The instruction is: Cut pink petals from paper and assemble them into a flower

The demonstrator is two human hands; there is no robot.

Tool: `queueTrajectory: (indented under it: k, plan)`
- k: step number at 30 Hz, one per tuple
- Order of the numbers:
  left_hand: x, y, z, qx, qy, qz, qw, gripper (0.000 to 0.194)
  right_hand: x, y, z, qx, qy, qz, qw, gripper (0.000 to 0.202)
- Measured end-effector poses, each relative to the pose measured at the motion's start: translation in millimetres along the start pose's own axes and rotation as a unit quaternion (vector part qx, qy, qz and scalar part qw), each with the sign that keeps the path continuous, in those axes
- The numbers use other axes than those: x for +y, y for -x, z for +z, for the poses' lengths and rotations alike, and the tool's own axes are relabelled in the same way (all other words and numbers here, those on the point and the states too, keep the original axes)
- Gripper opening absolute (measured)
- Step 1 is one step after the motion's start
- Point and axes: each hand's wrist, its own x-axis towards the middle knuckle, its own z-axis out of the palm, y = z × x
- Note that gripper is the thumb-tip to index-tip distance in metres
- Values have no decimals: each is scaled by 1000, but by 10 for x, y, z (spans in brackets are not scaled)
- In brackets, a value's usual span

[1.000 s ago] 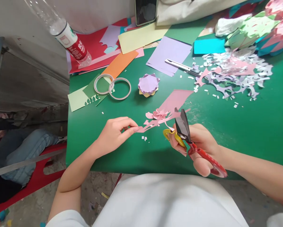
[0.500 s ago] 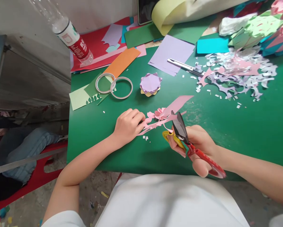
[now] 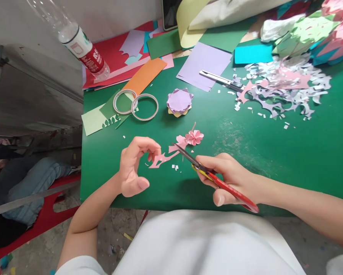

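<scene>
Scissors [image 3: 216, 180] turned, left hand [image 3: 133, 165] spread, fingertips [image 3: 154, 155] unclear against scrap [image 3: 165, 158]

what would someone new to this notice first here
Probably the red-and-yellow scissors in the right hand, aimed at pink paper scraps beside a pink paper flower mid-table. Next, perhaps, the heap of paper offcuts to the right and the labelled bottle at upper left.

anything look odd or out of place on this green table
Yes: the pale yellow sheet at the back is curled upward, while the lilac sheets lie flat. Paper scraps sprawl untidily at right, some beside the utility knife.
</scene>
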Motion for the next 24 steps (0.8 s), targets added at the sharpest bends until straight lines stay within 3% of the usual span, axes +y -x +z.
queueTrajectory:
  k: [1, 6, 11, 15, 17, 21, 24]
  plan:
    - [36, 4, 6, -4, -20, 1, 1000, 53, -10, -3, 6, -13, 4, 14, 1000, 68]
    - [117, -10, 55, -50, -153, 5, 987, 11, -42, -19, 43, -87, 6, 94, 992, 73]
    - [118, -50, 45, -83, -212, 1, 974, 12, -96, -26, 6, -153, 19, 169, 974, 73]
    - [128, -78, 34, -51, -163, -48, 984, 20, -143, -4, -61, -184, 29, 159, 970, 71]
    - [140, -88, 37, -22, -103, -103, 989, 21, -145, 5, -78, -178, 2, 131, 975, 71]
    - [157, -110, 42, 50, -10, -215, 975, 23, -109, 19, -69, -130, -48, 89, 986, 74]
    - [147, -123, 41, 80, 25, -237, 968, 22, -73, 28, -51, -91, -52, 69, 992, 75]
